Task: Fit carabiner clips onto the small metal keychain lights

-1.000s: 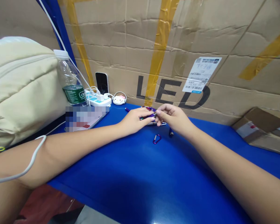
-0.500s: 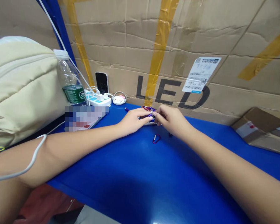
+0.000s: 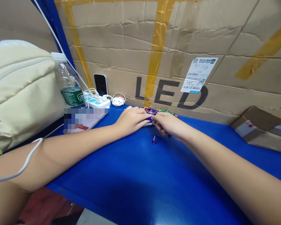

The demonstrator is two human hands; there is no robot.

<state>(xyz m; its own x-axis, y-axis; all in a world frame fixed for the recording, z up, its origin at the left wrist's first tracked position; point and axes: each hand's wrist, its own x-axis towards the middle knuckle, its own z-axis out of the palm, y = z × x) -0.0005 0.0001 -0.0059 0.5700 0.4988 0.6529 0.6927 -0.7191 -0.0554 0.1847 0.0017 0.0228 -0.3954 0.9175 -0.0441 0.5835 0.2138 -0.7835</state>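
A small purple metal tube [image 3: 149, 118] lies in the fingers of my left hand [image 3: 130, 119], which is closed around it with the palm down. My right hand [image 3: 168, 124] is closed too, its thumb and forefinger pinching at the tube's right end; what exactly they grip there is hidden. Just below the hands, a purple carabiner [image 3: 155, 140] rests on the blue table [image 3: 131, 175]. Behind the fingers are several shiny red, purple and green small metal pieces [image 3: 150, 110], mostly covered by the hands. Under them shows a pale edge of something.
To the left stand a cream bag [image 3: 23, 93], a water bottle [image 3: 71, 84], a power strip [image 3: 99, 101] and a phone [image 3: 100, 84]. A flat device [image 3: 93, 122] lies near my left forearm. A large cardboard box [image 3: 121, 56] walls the back; a smaller carton [image 3: 259, 128] sits right.
My right hand has turned over, its back now upward and its fingers curled beneath. My left hand has rolled palm down over the tube. The view has shifted slightly.
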